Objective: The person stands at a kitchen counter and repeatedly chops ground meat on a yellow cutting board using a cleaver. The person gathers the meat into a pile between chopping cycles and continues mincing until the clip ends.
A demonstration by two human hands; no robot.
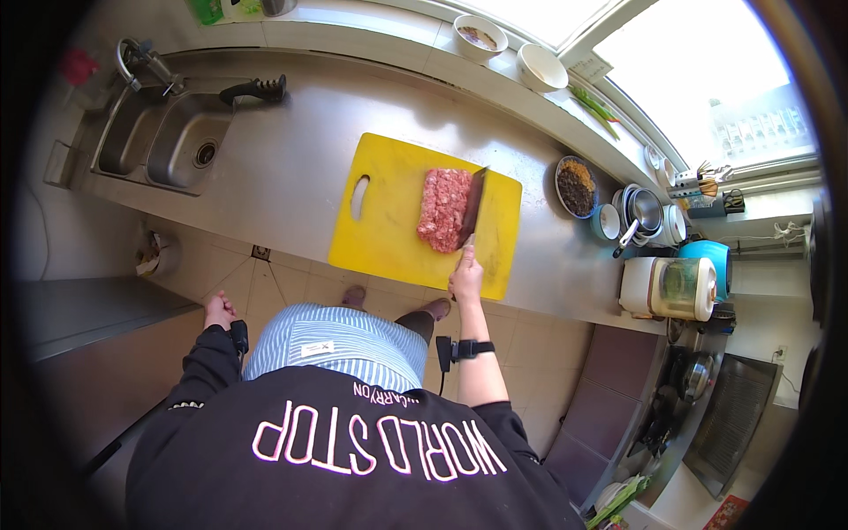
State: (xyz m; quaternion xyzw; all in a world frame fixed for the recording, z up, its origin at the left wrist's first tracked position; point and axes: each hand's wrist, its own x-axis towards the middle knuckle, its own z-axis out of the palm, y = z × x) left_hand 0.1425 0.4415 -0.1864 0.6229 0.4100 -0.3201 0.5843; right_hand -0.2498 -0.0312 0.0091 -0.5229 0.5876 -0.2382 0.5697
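My right hand (466,275) grips the handle of a cleaver (475,209). The blade stands along the right side of a block of minced meat (443,209), seemingly against it. Pinkish and roughly rectangular, the meat lies on a yellow cutting board (391,245) with a slot handle at its left. Away from the board, my left hand (220,310) hangs beside my body with its fingers curled in and nothing visible in them.
On the steel counter (298,165), a plate of chopped dark and orange food (576,189), a cyan bowl (605,221) and stacked metal bowls (644,209) stand to the right. A double sink (179,142) and a black knife sharpener (255,89) are at left. Bowls (479,38) line the sill.
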